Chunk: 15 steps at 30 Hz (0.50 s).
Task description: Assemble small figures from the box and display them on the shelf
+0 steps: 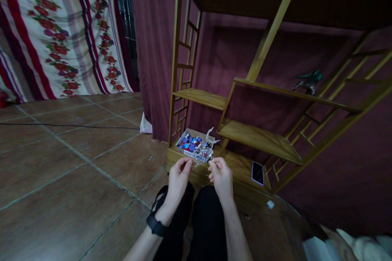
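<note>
As the right hand (221, 177) pinches the clear spiky figure (203, 151) at near right, the left hand (179, 179) sits thumb to finger opposite, its grip impossible to tell! One slack pinch could drop it into the box (199, 133) just beyond; the marking (188, 153) on its near wall is too small to read.

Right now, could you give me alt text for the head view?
The person's right grip holds a shiny, see-through object, with the left grip close beside it. Behind sits a box of colourful pieces on a wooden shelf unit.
</note>
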Tool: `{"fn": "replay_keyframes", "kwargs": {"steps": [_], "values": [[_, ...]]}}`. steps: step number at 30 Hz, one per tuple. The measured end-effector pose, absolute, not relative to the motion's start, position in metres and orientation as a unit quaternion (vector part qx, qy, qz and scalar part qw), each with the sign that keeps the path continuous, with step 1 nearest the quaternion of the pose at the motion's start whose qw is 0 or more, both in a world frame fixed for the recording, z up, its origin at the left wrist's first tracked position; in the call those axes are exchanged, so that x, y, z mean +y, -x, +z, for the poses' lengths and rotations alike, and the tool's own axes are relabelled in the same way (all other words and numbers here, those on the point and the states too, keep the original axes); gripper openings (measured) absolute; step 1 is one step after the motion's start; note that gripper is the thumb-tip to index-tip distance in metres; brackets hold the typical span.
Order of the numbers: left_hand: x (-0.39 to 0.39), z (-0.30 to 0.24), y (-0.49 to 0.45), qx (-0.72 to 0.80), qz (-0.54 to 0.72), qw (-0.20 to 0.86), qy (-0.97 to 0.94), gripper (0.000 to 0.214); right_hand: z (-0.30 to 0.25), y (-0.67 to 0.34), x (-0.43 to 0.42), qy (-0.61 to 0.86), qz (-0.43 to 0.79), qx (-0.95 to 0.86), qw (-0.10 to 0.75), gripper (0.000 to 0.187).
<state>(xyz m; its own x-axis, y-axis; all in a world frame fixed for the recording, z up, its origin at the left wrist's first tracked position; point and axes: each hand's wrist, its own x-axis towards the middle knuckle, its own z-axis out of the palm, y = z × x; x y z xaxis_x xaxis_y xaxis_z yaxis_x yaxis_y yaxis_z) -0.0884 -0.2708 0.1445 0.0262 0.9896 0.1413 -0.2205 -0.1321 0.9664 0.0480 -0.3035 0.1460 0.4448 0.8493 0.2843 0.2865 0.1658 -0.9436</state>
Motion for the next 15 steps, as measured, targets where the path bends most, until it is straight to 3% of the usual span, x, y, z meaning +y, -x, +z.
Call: {"fn": "replay_keyframes", "kwargs": {"steps": [3,11,15], "values": [[-0.272,0.151,0.086,0.406,0.584,0.441,-0.548,0.024,0.146,-0.048,-0.303,0.6,0.234,-0.475,0.6,0.028],[-0.269,0.156,0.08,0.437,0.547,0.371,-0.61,0.016,0.15,-0.049,-0.306,0.596,0.21,-0.502,0.591,0.026],[-0.274,0.161,0.078,0.451,0.524,0.285,-0.664,0.015,0.153,-0.05,-0.31,0.597,0.193,-0.504,0.594,0.028]]}}
